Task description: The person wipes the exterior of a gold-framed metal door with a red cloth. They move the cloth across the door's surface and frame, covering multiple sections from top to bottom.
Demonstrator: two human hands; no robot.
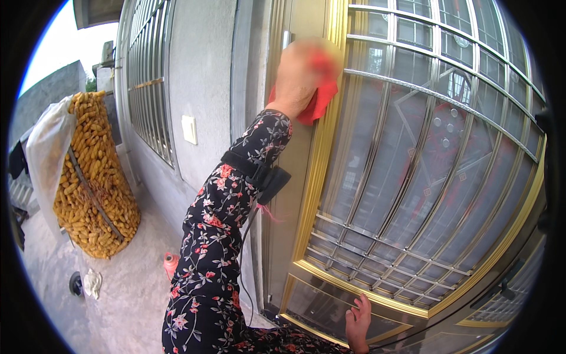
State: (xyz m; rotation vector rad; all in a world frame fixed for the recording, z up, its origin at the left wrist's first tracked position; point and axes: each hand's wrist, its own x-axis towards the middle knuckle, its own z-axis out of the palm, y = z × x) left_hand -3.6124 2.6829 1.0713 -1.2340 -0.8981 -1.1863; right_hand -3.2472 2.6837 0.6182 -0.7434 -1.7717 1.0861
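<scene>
My left hand, raised at the upper middle, grips a red cloth against the brown metal edge and gold trim of a door. A blur covers its fingers and part of the cloth. A black strap with a small dark device is around the floral sleeve of that arm, and a thin cable hangs from it. Low at the right, my right hand is in front of the door's lower panel, fingers up and slightly bent, holding nothing. Whether it touches the door cannot be told.
Steel bars cross the door's glass. Left of it are a grey wall with a white switch and a barred window. A tall stack of corn cobs, a pale rag and a pinkish-red bottle stand or lie on the concrete floor.
</scene>
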